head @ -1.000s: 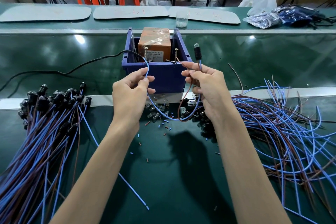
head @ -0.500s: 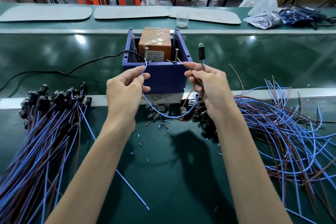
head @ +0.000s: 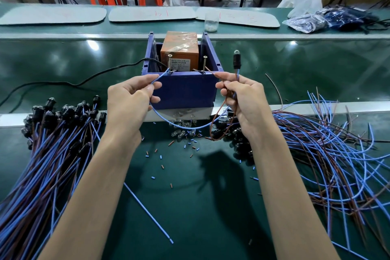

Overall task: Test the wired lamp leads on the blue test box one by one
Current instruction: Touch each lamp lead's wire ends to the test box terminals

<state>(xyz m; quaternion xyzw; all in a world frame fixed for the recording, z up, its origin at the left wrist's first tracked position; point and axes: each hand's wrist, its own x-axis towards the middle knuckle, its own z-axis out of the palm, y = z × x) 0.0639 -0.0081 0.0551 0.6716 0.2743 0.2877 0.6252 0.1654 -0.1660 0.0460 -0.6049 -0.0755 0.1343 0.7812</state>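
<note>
The blue test box (head: 183,91) stands on the green bench with an orange block inside and two upright screws (head: 169,63) on its front rim. My left hand (head: 128,101) pinches the blue lead (head: 162,76), whose tip lies at the left screw. My right hand (head: 244,99) pinches the brown lead (head: 213,73), its end near the right screw, and also holds the black lamp holder (head: 236,61) upright above the fingers. The small bulb on top looks unlit. Both wires sag in a loop below the box.
A bundle of wired lamps (head: 52,143) lies at the left, a loose tangle of blue and brown wires (head: 329,154) at the right. Small bulbs (head: 183,131) and insulation scraps lie in front of the box. A black cable (head: 84,82) runs left from the box.
Both hands have spread a little and risen, bringing the blue lead's tip to the left screw and the brown lead's end toward the right screw. The lamp holder moved slightly right.
</note>
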